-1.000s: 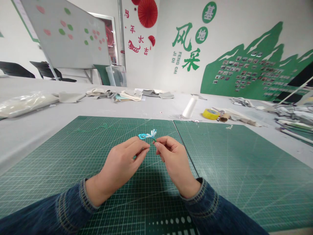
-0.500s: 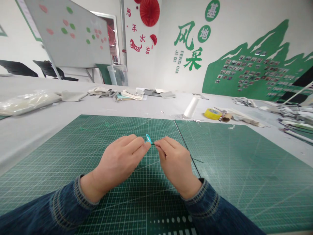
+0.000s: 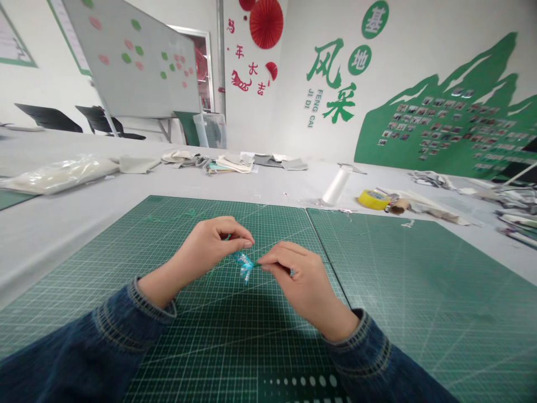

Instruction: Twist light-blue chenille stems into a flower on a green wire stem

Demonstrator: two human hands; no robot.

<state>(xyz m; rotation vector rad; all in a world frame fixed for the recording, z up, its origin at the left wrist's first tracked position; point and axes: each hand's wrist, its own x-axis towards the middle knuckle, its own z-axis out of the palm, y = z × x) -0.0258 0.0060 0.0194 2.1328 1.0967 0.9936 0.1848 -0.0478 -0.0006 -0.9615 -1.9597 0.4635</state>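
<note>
A small light-blue flower-like piece with white flecks (image 3: pixel 245 266) hangs between my two hands, above a green gridded cutting mat (image 3: pixel 235 336). From it a thin dark stem runs to the right, pinched between the thumb and fingers of my right hand (image 3: pixel 300 280). My left hand (image 3: pixel 210 246) is at the upper left of the blue piece, its thumb and fingertips close together. Whether those fingertips grip part of the piece or a thread is too small to tell.
A second green mat (image 3: pixel 419 280) adjoins on the right. Behind the mats are a white thread cone (image 3: pixel 338 186), yellow tape (image 3: pixel 373 199), fabric scraps (image 3: pixel 235 163) and a plastic-wrapped bundle (image 3: pixel 62 172).
My left hand has lifted away from my right fingertips, and its fingers have changed pose. The blue piece now shows more fully and hangs lower. The whole view has shifted slightly.
</note>
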